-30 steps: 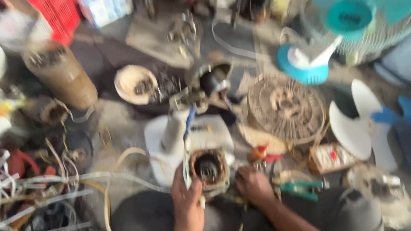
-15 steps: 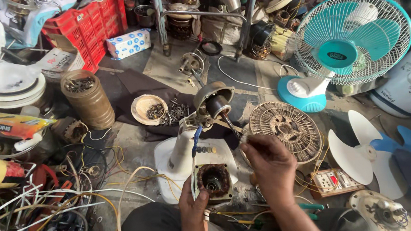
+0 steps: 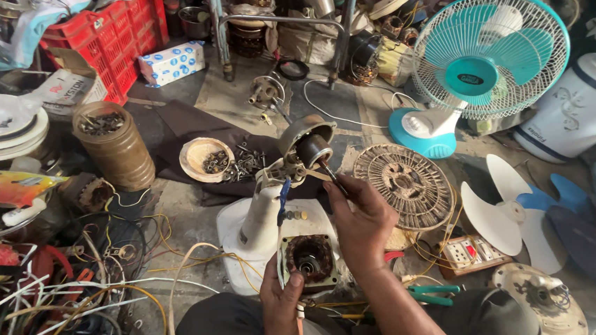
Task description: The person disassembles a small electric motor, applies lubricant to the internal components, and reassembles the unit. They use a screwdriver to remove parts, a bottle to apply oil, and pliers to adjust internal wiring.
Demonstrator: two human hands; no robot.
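Observation:
My left hand (image 3: 283, 305) grips the lower edge of a square fan motor stator (image 3: 310, 259) with copper windings, held over my lap. My right hand (image 3: 361, 219) is raised above it and pinches a thin dark tool (image 3: 328, 174) whose tip reaches the dark round motor part (image 3: 312, 149) in a grey housing on the white fan stand (image 3: 257, 226). A blue wire piece (image 3: 283, 193) hangs beside the stand.
A teal table fan (image 3: 487, 70) stands at back right, with a rusty fan grille (image 3: 404, 184) and loose white and blue blades (image 3: 504, 216) near it. Tangled wires (image 3: 63, 310) fill the left. A bowl of screws (image 3: 203, 159), a brown cylinder of bolts (image 3: 111, 149), green-handled pliers (image 3: 433, 293) and a socket board (image 3: 468, 253) lie around.
My right hand rose from beside the stator to the motor housing on the stand, holding the thin tool. The view tilted up and steadied. My left hand stays on the stator.

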